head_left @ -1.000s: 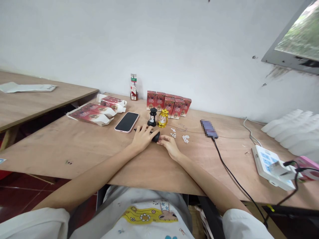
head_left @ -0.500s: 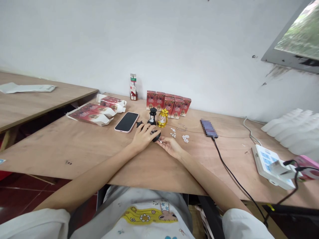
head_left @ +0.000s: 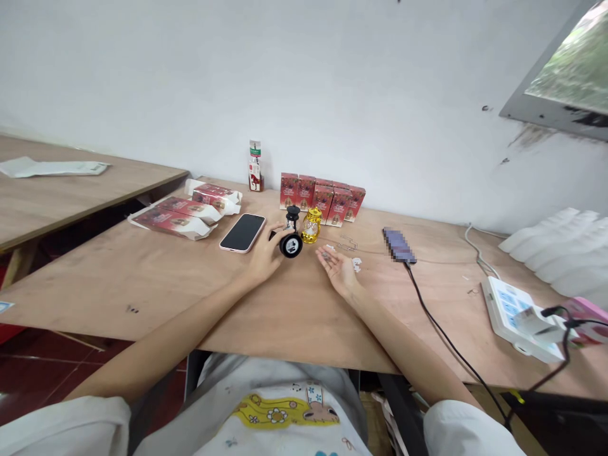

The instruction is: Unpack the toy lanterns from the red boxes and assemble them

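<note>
My left hand (head_left: 266, 256) is closed around a small black lantern, whose round base (head_left: 291, 246) faces me and shows a pale disc inside a dark ring. Behind it stands another black mini lantern (head_left: 293, 214), partly hidden by my hand. A gold mini lantern (head_left: 311, 226) is upright just to the right. My right hand (head_left: 338, 269) lies palm up on the table with its fingers stretched out. Something small and greyish shows near its fingertips; I cannot make it out. Small white pieces (head_left: 356, 263) lie beside this hand.
Red printed boxes (head_left: 323, 199) stand by the wall, and opened cartons (head_left: 178, 215) lie at the left. A phone (head_left: 242, 233) is left of my left hand. Bent metal wires (head_left: 348, 243), a cabled phone (head_left: 399, 245) and a power strip (head_left: 515, 313) are on the right.
My hands have moved apart, the right one shifting right and opening palm up. The black lantern in my left hand has turned so its base faces me.
</note>
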`<state>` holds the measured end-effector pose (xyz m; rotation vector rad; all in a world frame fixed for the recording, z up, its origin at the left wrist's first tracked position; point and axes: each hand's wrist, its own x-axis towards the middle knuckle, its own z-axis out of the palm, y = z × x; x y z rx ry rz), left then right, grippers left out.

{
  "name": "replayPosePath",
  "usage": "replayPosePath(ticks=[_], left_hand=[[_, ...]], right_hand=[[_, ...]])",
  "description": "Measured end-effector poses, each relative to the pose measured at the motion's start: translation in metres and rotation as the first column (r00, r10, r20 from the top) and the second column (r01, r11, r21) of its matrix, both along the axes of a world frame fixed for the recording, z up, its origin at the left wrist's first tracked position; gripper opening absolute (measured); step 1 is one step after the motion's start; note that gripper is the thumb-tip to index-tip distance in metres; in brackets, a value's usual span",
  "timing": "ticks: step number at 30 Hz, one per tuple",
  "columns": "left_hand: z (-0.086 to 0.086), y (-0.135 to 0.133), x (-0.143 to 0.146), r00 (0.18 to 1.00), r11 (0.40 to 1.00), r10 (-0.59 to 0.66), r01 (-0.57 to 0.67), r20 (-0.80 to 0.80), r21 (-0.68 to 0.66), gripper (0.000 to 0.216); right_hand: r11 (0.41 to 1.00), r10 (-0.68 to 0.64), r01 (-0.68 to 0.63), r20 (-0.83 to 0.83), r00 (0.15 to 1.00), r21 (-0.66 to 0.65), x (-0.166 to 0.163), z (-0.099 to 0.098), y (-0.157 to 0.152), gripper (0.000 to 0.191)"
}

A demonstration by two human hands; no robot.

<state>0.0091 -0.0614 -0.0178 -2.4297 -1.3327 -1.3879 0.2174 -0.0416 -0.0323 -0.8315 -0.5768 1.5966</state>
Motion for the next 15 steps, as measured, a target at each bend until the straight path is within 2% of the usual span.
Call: replayPosePath(ticks=[3, 7, 9, 15], left_hand=[[-0.001, 0.0, 0.001, 0.999, 0.999, -0.048, 0.048, 0.002, -0.021, 0.051], [-0.005, 0.002, 0.001, 0.999, 0.998, -0.038, 0.037, -0.016, -0.043, 0.05], [-0.005, 0.004, 0.0, 0.999, 0.999, -0.006, 0.004, -0.039, -0.047, 0.05], [-0.005, 0.005, -0.002, 0.993, 0.999, 0.038, -0.042, -0.111, -0.034, 0.051]], right_hand=[[0.979, -0.197, 0.195, 0.04, 0.98, 0.05, 0.012, -0.003, 0.013, 0.019], [0.948, -0.318, 0.313, 0.116, 0.941, 0.057, 0.026, -0.01, 0.028, 0.019], [0.941, -0.337, 0.332, 0.141, 0.931, 0.061, 0.03, -0.015, 0.034, 0.02], [0.953, -0.294, 0.278, 0.154, 0.943, 0.117, 0.032, -0.025, 0.042, 0.022]])
